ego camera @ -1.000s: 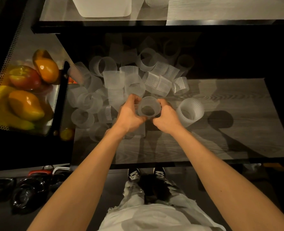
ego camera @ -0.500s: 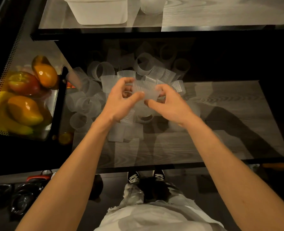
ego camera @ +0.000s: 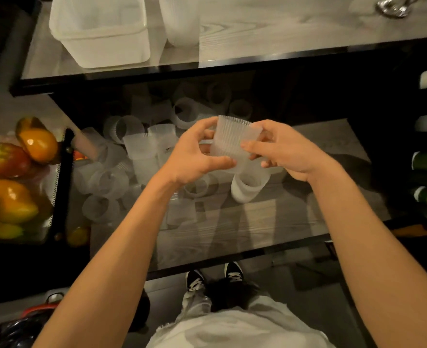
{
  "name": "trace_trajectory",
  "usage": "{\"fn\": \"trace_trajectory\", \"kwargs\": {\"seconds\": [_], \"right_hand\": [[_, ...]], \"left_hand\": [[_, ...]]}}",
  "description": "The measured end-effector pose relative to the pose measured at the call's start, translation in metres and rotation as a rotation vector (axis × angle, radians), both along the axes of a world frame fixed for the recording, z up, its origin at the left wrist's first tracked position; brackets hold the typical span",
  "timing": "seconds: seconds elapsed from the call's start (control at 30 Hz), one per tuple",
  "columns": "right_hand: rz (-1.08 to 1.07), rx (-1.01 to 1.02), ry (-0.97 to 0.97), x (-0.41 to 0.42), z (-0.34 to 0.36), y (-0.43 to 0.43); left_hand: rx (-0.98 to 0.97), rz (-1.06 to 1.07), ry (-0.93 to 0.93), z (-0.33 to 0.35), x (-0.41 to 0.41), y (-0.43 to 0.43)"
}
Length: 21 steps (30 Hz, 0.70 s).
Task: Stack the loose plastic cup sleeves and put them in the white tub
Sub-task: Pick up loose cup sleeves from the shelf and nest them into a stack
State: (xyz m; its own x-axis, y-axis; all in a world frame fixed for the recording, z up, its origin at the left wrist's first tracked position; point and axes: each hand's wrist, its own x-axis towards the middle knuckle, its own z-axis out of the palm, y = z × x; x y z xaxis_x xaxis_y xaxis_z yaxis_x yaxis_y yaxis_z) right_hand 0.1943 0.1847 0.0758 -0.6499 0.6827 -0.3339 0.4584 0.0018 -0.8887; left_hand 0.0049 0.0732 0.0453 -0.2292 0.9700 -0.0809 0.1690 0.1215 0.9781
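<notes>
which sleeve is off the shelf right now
The ribbed sleeve gripped between the left hand and right hand; the others lie loose on the shelf.

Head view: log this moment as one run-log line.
phase: stacking | left hand + right hand: both gripping ribbed sleeve above loose pile | white tub: upper shelf, no sleeves visible inside

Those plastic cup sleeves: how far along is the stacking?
Early on. The white tub looks empty. Both the left hand and right hand grip one ribbed sleeve, maybe several nested. A loose pile remains on the lower shelf.
</notes>
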Motion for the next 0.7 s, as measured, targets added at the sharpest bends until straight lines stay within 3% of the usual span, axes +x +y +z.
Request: {"fn": "trace_trajectory", "kwargs": {"seconds": [0.4,0.7], "right_hand": [[-0.027,0.161,-0.068,0.044,-0.009,-0.005],[-0.022,0.435,-0.233,0.045,-0.043,-0.017]], "left_hand": [[-0.025,-0.095,0.072,-0.021,0.048,0.022],[0.028,-0.078,0.373,-0.047,0.060,0.019]]}}
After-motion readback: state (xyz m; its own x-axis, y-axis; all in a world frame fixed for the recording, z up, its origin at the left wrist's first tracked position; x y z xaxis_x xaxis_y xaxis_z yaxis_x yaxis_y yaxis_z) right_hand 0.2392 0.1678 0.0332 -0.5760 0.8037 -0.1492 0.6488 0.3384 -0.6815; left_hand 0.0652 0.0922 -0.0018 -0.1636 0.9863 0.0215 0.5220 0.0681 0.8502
